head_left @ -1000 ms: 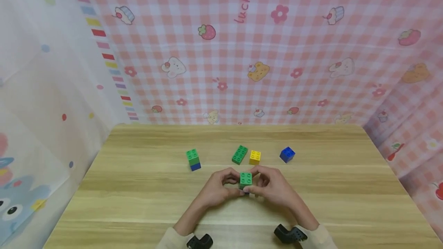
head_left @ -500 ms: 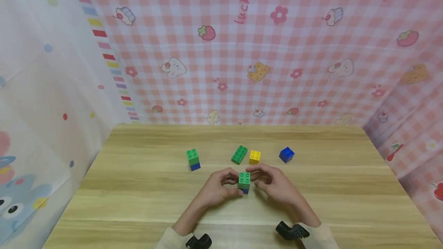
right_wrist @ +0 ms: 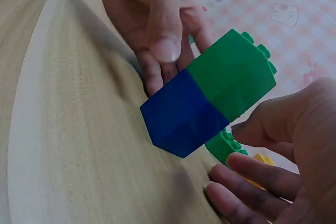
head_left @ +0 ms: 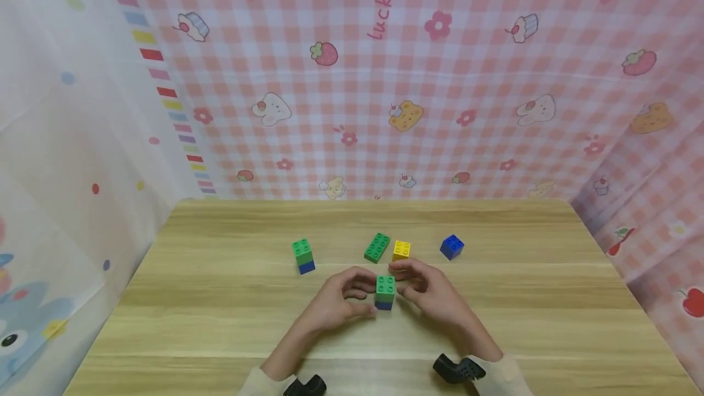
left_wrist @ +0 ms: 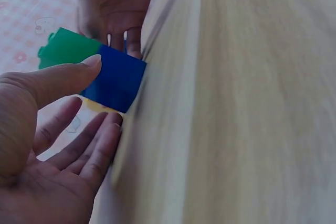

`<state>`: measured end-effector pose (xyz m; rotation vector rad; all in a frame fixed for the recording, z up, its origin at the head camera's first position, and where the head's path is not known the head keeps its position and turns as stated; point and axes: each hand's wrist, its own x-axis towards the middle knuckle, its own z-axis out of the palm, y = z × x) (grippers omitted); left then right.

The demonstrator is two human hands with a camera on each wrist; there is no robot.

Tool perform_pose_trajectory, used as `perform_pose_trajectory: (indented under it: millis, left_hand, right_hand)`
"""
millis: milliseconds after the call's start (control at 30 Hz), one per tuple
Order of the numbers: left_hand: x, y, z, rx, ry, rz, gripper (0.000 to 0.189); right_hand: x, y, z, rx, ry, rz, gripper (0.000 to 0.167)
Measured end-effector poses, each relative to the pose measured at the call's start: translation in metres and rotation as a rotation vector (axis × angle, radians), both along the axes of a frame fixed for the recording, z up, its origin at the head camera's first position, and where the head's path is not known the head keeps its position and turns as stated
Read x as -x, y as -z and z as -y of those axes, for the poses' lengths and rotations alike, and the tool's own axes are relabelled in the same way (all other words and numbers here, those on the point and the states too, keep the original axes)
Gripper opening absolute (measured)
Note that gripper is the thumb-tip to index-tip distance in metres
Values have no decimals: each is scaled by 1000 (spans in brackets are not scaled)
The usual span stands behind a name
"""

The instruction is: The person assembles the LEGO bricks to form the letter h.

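In front of me a green toy brick (head_left: 385,286) sits on a blue brick (head_left: 384,306), the pair standing upright on the table. My left hand (head_left: 337,303) curves loosely round its left side, thumb near the lower front corner and fingers spread behind. On the right, my right hand (head_left: 431,291) is held beside the stack with relaxed fingers, its thumb apart from the bricks. Both wrist views show the same stack (right_wrist: 205,93) between the two hands, its blue brick (left_wrist: 115,80) lowest; neither hand pinches it.
Farther left stands another green-on-blue stack (head_left: 302,253). Behind my hands lie a long green brick (head_left: 377,248) and a yellow brick (head_left: 401,250). A single blue brick (head_left: 452,247) is at the right. The wooden table (head_left: 220,322) meets a checked cloth (head_left: 352,90).
The right thumb has come away from the stack, and the left fingers have loosened from it too. The stack now stands between the hands, its blue lower brick showing.
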<state>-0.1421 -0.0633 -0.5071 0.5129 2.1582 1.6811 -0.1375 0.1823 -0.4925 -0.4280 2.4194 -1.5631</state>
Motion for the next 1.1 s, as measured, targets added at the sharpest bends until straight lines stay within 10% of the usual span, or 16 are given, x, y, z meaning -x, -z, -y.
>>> perform_pose_trajectory:
  millis: [667,1100]
  left_hand:
    - [-7,-54,54,10,-205,-272,45]
    - [2,-63,81,-47,-394,-446,44]
  right_hand:
    - [18,-20,1,-23,107,-183,35]
    - [36,-34,7,-109,138,-261,41]
